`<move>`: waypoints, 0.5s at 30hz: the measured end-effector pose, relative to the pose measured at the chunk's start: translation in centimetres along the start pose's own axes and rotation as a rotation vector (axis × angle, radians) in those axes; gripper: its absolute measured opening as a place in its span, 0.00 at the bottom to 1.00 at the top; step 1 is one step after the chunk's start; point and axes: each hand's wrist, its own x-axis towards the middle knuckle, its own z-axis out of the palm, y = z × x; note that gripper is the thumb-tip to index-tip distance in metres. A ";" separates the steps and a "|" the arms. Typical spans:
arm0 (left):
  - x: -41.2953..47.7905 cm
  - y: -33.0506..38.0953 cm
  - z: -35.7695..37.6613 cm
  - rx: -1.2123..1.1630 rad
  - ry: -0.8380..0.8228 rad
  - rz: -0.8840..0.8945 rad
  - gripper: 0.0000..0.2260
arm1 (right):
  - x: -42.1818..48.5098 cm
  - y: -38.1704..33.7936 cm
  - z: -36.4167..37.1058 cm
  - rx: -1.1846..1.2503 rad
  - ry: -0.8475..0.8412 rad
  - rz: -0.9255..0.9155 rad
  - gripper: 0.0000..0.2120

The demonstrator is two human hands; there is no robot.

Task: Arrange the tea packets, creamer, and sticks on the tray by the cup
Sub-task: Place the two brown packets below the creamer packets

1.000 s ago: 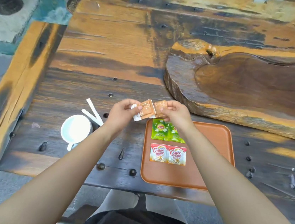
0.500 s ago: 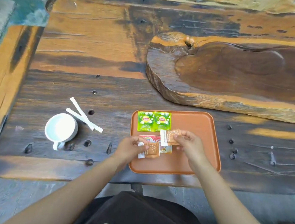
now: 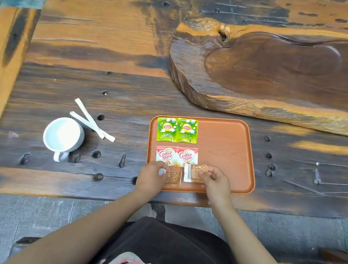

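Both my forearms reach forward, hands low over the tray's (image 3: 228, 143) near edge. Left hand (image 3: 151, 178) grip pinched on an orange packet (image 3: 173, 177); right hand (image 3: 215, 182) grip pinched on another orange packet (image 3: 194, 172). Creamer packets (image 3: 176, 156) just beyond, tea packets (image 3: 177, 130) farther; sticks (image 3: 92, 120) and cup (image 3: 63, 134) far left on the surface (image 3: 129, 95).

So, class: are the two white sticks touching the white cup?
Cannot tell. In the head view the lower ends of the white sticks run right beside the rim of the white cup, but no clear gap or contact shows.
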 end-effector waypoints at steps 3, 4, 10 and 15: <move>-0.3 -0.7 0.5 0.154 0.017 0.121 0.07 | 0.1 -0.2 0.0 -0.020 -0.006 -0.020 0.10; -0.4 -0.8 0.6 0.206 0.034 0.162 0.08 | 0.1 -0.2 0.1 -0.030 -0.015 -0.017 0.11; -1.5 -1.2 0.9 0.330 0.157 0.305 0.14 | 0.0 0.6 0.8 -0.198 -0.044 -0.020 0.09; -2.1 -1.7 1.0 0.317 0.136 0.359 0.10 | 0.0 0.0 1.1 -0.655 -0.036 -0.129 0.08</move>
